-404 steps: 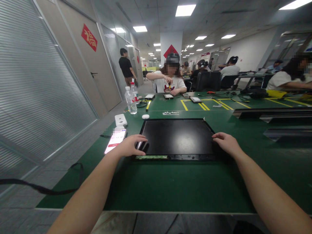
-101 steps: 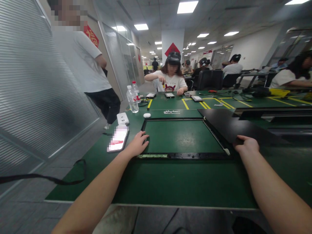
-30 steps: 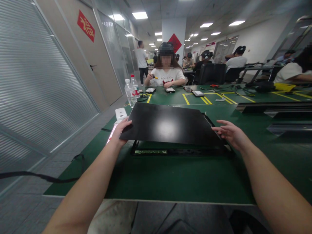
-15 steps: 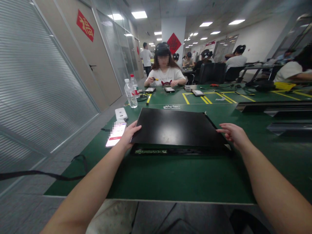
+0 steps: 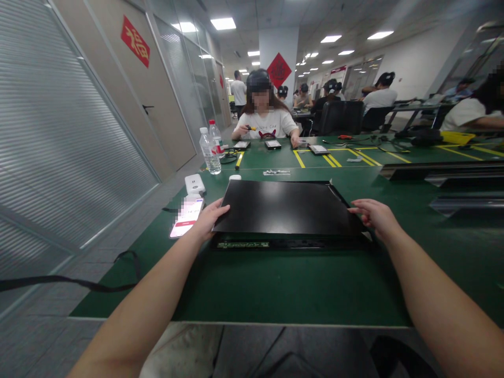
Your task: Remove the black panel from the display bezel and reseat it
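Observation:
A flat black panel (image 5: 285, 207) lies over a black rectangular frame (image 5: 291, 244) on the green table mat (image 5: 291, 289), its near edge a little above the frame. My left hand (image 5: 207, 220) grips the panel's near left corner, fingers curled at its edge. At the panel's near right corner my right hand (image 5: 374, 216) rests against the edge with fingers bent. A narrow green circuit strip (image 5: 242, 244) shows along the frame's front edge.
A phone (image 5: 186, 216) with a lit screen and a white box (image 5: 194, 184) lie left of the panel. Two water bottles (image 5: 205, 150) stand further back. A person (image 5: 263, 118) sits across the table with small devices. Long dark panels (image 5: 444, 170) lie at right. A black cable (image 5: 71, 286) hangs off the left edge.
The panel, held tilted above the frame a second ago, has come down nearly flat onto it. Both hands stayed at its near corners and lowered with it.

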Demonstrator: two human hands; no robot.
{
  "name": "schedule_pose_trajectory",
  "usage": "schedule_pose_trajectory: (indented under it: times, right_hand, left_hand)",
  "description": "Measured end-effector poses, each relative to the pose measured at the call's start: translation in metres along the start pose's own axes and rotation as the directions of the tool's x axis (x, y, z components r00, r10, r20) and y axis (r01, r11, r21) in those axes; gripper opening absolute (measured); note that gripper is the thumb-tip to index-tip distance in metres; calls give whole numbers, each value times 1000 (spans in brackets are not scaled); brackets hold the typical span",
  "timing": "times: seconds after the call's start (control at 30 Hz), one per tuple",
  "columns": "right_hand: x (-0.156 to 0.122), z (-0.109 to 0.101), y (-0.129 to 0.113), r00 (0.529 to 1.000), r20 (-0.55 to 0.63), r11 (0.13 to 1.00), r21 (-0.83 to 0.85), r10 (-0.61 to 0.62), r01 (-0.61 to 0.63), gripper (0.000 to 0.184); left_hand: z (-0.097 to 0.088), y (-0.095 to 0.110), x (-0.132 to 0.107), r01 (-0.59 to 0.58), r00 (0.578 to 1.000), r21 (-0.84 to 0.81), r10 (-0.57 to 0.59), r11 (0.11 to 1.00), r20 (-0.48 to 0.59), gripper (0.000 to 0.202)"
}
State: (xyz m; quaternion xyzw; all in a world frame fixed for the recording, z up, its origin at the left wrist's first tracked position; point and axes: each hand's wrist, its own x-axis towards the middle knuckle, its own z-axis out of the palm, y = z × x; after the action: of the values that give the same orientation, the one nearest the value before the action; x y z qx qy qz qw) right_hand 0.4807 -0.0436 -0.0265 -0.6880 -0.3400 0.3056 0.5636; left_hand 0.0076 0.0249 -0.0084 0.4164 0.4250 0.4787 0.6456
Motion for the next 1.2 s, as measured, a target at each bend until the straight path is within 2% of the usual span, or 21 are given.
schedule_pose_trajectory:
  times: [0.13,0.3,0.57,0.87,1.03,1.1,1.2]
  right_hand:
    - [4,-1,5,1000,-1,999,-34,-26,26,23]
    - [6,-1,6,1000,-4,999,-48,-25,25,24]
    - [4,0,5,1000,-4,1000,-14,-9,9,24]
    - [3,-3,1,1000,11,1000,-15,9,-9,21]
    - [-6,3,-8,995,96,999,39,23,-27,23]
    - [-10,5,-10,998,64,1000,-10,-28,29,23]
    - [-8,3,-8,990,-56,987,-108,-127,120,20]
  left_hand:
    - [2,2,1,26,1000,-5,-26,1000,-18,56]
    - [5,5,2,43,998,-44,-45,998,-48,46]
    - [4,1,1,2,989,-30,-6,1000,-146,48]
    - [3,1,0,19,995,-7,-20,1000,-100,59]
    - [5,-1,0,30,997,1,-30,1000,-71,59]
    - [6,-1,-1,33,997,3,-32,999,-64,57]
    - [7,-1,-1,32,997,3,-32,999,-67,53]
